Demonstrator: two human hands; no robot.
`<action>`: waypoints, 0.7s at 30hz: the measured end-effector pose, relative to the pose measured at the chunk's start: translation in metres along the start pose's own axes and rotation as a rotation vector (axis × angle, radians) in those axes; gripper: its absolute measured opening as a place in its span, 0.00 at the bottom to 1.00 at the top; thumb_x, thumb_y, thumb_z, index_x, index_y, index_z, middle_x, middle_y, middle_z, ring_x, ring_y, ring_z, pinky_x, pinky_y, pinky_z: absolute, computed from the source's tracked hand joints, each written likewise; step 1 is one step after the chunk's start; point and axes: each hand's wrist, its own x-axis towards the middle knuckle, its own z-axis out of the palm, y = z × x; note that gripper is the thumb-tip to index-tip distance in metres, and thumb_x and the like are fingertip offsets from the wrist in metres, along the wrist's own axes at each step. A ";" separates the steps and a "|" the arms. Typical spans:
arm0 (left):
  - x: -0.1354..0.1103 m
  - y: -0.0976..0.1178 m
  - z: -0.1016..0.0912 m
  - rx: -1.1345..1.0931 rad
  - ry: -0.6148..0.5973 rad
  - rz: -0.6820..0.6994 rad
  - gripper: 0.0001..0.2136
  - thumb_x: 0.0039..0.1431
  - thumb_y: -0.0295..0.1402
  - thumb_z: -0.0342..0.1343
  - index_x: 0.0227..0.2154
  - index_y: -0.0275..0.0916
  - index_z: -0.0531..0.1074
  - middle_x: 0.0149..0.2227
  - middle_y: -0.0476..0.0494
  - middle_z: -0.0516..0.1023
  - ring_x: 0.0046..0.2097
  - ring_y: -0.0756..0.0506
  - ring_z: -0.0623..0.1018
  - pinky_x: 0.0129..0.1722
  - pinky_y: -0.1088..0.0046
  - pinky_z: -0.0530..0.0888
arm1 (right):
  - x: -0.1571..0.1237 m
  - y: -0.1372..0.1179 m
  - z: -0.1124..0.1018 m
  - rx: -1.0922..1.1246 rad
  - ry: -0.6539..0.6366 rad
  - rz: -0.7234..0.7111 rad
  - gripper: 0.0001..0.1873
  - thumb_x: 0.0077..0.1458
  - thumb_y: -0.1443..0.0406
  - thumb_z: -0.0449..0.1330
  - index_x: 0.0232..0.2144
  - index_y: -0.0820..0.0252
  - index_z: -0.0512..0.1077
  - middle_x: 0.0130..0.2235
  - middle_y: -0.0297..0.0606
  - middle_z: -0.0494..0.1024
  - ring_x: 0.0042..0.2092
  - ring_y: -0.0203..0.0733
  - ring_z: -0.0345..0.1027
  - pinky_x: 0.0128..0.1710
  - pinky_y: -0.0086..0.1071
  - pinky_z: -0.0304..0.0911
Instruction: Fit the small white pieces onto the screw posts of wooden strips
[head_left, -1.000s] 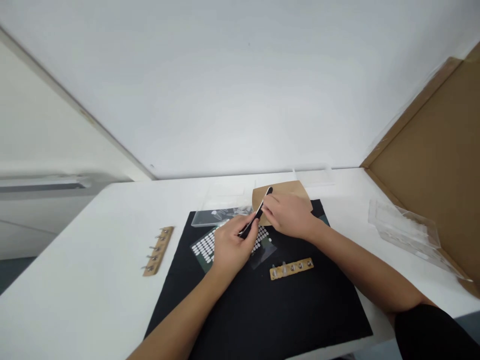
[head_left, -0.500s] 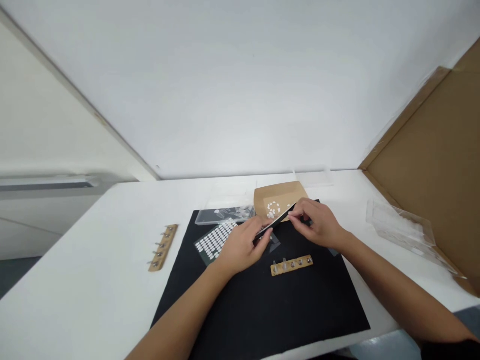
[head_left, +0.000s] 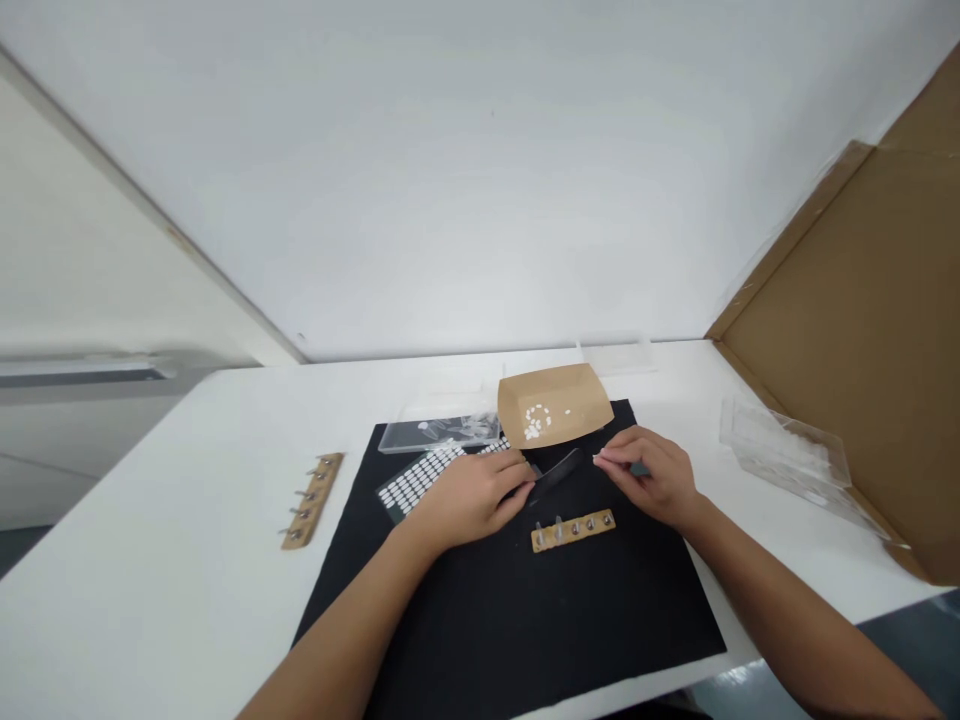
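My left hand (head_left: 480, 495) grips one end of a thin dark strip (head_left: 559, 468), which slants up to the right just above the black mat. Beside its far end, my right hand (head_left: 660, 475) pinches a tiny white piece (head_left: 597, 457) between thumb and fingertips. A sheet of white ovals (head_left: 420, 482) lies partly under my left hand. Just in front of the hands, on the mat, is a wooden bar (head_left: 574, 530) with metal studs; clear tips stand upright at its left end. Loose white ovals (head_left: 536, 420) lie in a brown paper tray (head_left: 559, 385) behind the strip.
A clear shallow case (head_left: 439, 432) with transparent tips sits at the mat's back left. Another studded wooden bar (head_left: 313, 500) lies on the white table to the left. Clear plastic boxes (head_left: 787, 450) stand at right beside a cardboard wall (head_left: 870, 330). The black mat (head_left: 540, 620) covers the middle.
The dark strip has come down from in front of the tray towards the mat. My right hand has parted from it, moving right and slightly down, with the tiny white piece now showing at its fingertips.
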 end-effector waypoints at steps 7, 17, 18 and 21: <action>0.006 0.012 0.001 -0.275 0.201 0.011 0.07 0.72 0.26 0.56 0.48 0.38 0.78 0.42 0.39 0.84 0.44 0.43 0.82 0.45 0.65 0.79 | -0.004 -0.012 0.002 -0.101 -0.084 -0.141 0.09 0.63 0.72 0.70 0.42 0.57 0.75 0.38 0.37 0.83 0.37 0.41 0.78 0.37 0.35 0.74; 0.016 0.036 -0.002 -0.772 0.262 -0.165 0.08 0.73 0.29 0.58 0.46 0.37 0.82 0.38 0.40 0.81 0.35 0.49 0.79 0.33 0.75 0.73 | 0.008 -0.041 0.002 -0.157 -0.178 -0.280 0.05 0.66 0.75 0.66 0.39 0.64 0.75 0.35 0.41 0.83 0.35 0.41 0.74 0.34 0.36 0.68; 0.016 0.037 -0.002 -0.799 0.262 -0.183 0.08 0.73 0.30 0.58 0.45 0.37 0.82 0.37 0.40 0.81 0.34 0.49 0.78 0.32 0.75 0.71 | 0.010 -0.043 0.001 -0.153 -0.185 -0.290 0.04 0.67 0.75 0.65 0.39 0.64 0.75 0.35 0.41 0.83 0.34 0.41 0.74 0.34 0.36 0.68; 0.016 0.038 0.001 -0.886 0.261 -0.243 0.08 0.72 0.33 0.60 0.43 0.37 0.84 0.36 0.41 0.80 0.30 0.51 0.75 0.28 0.77 0.68 | 0.014 -0.045 -0.001 -0.140 -0.206 -0.305 0.04 0.68 0.75 0.63 0.39 0.66 0.76 0.35 0.42 0.84 0.34 0.41 0.75 0.35 0.36 0.69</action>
